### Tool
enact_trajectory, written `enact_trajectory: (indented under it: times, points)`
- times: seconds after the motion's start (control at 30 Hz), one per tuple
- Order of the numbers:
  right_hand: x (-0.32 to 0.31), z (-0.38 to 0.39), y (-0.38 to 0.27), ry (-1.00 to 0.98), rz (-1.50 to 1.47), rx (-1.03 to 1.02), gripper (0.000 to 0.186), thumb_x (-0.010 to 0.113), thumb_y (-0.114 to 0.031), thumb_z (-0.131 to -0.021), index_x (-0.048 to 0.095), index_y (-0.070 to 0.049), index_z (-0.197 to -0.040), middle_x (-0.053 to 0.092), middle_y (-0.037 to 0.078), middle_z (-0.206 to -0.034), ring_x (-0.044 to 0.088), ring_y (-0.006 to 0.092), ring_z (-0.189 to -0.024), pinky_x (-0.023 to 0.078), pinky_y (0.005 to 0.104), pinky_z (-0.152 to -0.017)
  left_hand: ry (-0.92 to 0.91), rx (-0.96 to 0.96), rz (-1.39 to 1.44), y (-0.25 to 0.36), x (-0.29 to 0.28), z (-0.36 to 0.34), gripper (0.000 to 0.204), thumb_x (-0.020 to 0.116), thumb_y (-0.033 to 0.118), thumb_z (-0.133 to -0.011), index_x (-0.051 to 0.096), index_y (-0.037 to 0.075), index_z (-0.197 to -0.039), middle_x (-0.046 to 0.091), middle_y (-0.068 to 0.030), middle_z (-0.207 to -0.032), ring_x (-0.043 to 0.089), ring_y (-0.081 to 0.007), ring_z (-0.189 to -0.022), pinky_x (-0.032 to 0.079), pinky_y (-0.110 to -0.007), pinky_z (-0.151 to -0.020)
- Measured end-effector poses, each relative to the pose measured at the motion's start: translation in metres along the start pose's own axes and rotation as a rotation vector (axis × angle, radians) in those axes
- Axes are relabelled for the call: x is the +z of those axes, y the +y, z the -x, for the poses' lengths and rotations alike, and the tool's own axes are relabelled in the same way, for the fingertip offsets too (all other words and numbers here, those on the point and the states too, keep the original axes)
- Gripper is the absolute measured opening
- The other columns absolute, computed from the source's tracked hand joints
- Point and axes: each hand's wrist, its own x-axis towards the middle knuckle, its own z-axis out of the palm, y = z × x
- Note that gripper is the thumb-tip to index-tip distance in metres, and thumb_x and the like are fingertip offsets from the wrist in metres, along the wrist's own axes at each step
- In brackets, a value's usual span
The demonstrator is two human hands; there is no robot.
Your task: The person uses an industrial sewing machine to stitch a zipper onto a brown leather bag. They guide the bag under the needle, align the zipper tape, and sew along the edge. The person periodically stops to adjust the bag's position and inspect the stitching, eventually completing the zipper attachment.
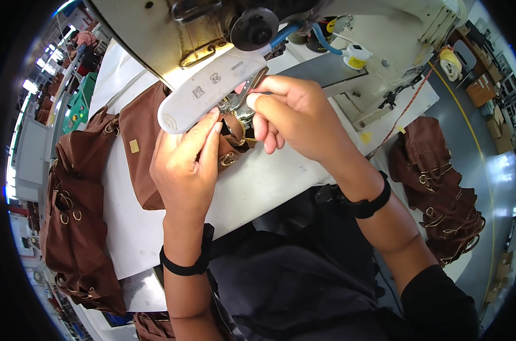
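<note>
A brown bag (141, 145) with gold zip and ring hardware lies under a sewing machine head (212, 23). My left hand (184, 165) has its thumb and fingers closed on the bag's edge by the zip, just below a long white plastic fitting (206, 88). My right hand (292, 113) is closed beside the machine's metal needle area, thumb and forefinger at a slim dark metal piece (252, 81); what exactly they hold is partly hidden. The needle point is covered by the fitting and fingers.
Piles of brown bags lie left (76, 210) and right (428, 193) of the white worktable (258, 199). A small white bottle (355, 57) stands behind my right hand. A co-worker (86, 45) is at the far upper left. A floor aisle with boxes runs along the right.
</note>
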Motion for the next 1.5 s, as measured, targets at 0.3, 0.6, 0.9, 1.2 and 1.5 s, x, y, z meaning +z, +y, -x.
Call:
enact_trajectory:
  times: [0.3,0.6,0.9,1.2,1.5]
  points:
    - [-0.021,0.050,-0.045,0.257,0.365,-0.331,0.024,0.057,-0.016,-0.106,0.073,0.002,-0.110,0.073,0.007,-0.088,0.063,0.0063,-0.065,0.053,0.0238,-0.058,0.054,0.021,0.001,-0.003,0.003,0.000,0.012,0.079,0.007,-0.084,0.078,0.004,-0.095,0.072,-0.0067,-0.098,0.067,-0.0230,-0.084,0.053,-0.035,-0.073]
    - [-0.257,-0.004,-0.195,0.776,1.101,-0.722,0.037,0.062,-0.029,-0.105,0.075,0.001,-0.122,0.072,0.004,-0.102,0.062,0.0105,-0.098,0.048,0.0259,-0.089,0.091,0.005,-0.035,-0.007,-0.002,0.007,0.010,0.081,0.008,-0.080,0.076,0.007,-0.089,0.071,-0.0015,-0.096,0.063,-0.0209,-0.075,0.052,-0.034,-0.065]
    - [-0.394,-0.072,-0.218,0.727,0.821,-0.030,0.050,0.065,-0.042,-0.102,0.074,0.004,-0.118,0.075,0.010,-0.106,0.069,0.0148,-0.094,0.052,0.0269,-0.088,0.090,0.009,-0.002,-0.006,0.000,0.001,0.009,0.079,0.008,-0.081,0.077,0.007,-0.090,0.074,-0.0013,-0.099,0.061,-0.0208,-0.074,0.053,-0.033,-0.066]
    - [-0.409,0.005,-0.079,1.192,0.738,-0.342,0.063,0.043,-0.053,-0.109,0.073,0.001,-0.122,0.074,0.009,-0.109,0.066,0.0194,-0.107,0.047,0.0342,-0.098,0.090,0.060,-0.028,-0.010,0.004,0.002,0.008,0.078,0.007,-0.081,0.076,0.006,-0.088,0.073,-0.0030,-0.096,0.062,-0.0224,-0.076,0.052,-0.035,-0.067]
    - [-0.431,-0.074,-0.235,0.681,1.025,-0.125,0.048,0.068,-0.043,-0.099,0.077,0.000,-0.117,0.075,0.006,-0.108,0.065,0.0124,-0.095,0.051,0.0277,-0.086,-0.075,-0.055,0.006,-0.003,-0.002,0.000,0.021,0.075,-0.001,-0.089,0.079,-0.001,-0.109,0.079,-0.0139,-0.106,0.076,-0.0254,-0.099,0.057,-0.033,-0.088]
